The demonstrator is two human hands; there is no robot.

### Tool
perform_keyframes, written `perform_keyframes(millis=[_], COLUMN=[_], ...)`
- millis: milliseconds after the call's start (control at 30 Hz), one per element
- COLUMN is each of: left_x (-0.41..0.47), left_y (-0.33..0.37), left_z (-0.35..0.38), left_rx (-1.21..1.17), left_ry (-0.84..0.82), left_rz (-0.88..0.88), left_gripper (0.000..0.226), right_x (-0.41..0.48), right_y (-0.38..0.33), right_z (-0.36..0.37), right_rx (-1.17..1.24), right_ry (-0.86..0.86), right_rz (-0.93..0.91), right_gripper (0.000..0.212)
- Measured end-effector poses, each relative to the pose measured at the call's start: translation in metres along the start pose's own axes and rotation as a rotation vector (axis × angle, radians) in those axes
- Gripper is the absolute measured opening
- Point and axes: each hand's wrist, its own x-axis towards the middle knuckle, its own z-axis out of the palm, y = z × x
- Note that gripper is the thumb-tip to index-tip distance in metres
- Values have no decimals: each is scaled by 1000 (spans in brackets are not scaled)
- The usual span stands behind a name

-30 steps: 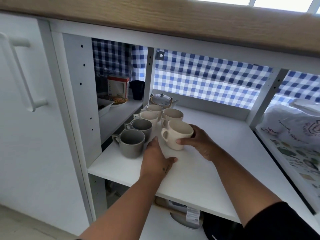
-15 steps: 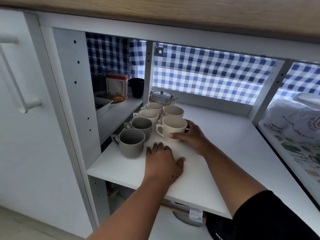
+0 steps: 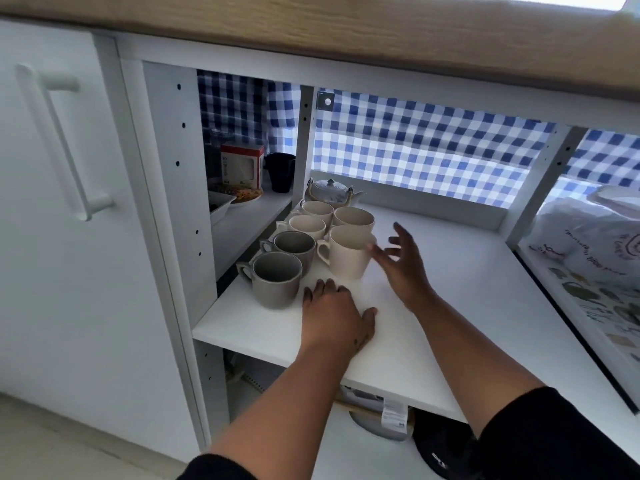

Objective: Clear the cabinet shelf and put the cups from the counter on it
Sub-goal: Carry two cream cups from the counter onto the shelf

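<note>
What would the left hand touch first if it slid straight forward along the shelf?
Probably the front grey ceramic mug: the left hand lies flat on the white shelf, fingers pointing just past its right side; depth is unclear.

counter: wooden worktop edge (image 3: 346, 32) at 12 o'clock | backing: blue-white gingham cloth (image 3: 433, 150) behind cabinet, backlit | door: white cabinet door (image 3: 45, 237) with bar handle (image 3: 62, 140) at 9 o'clock | floor: pale (image 3: 52, 445) at 7 o'clock
</note>
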Motion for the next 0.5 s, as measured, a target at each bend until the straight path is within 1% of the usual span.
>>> perform_keyframes(millis=[100, 167, 200, 300, 367, 500], left_x=[-6, -13, -18, -34, -45, -67], left_y=[1, 2, 2, 11, 19, 36], left_z=[-10, -25, -35, -72, -103, -181], left_rx=[-36, -44, -32, 100, 177, 238], left_ry=[-57, -114, -162, -340, -400, -465], left_rz=[7, 9, 8, 19, 34, 65], left_gripper=[56, 45, 40, 32, 27, 28], right_x=[-19, -33, -39, -62, -78, -115], right_y=[-9, -22, -30, -58, -86, -152], right_z=[-16, -25, -30, -45, -56, -79], right_rx=[-214, -371, -433, -571, -627, -637], right_ry=[121, 110, 74, -86, -187, -313], right_rz=[-1, 34, 56, 106, 126, 183], right_gripper=[55, 34, 27, 22, 24, 25])
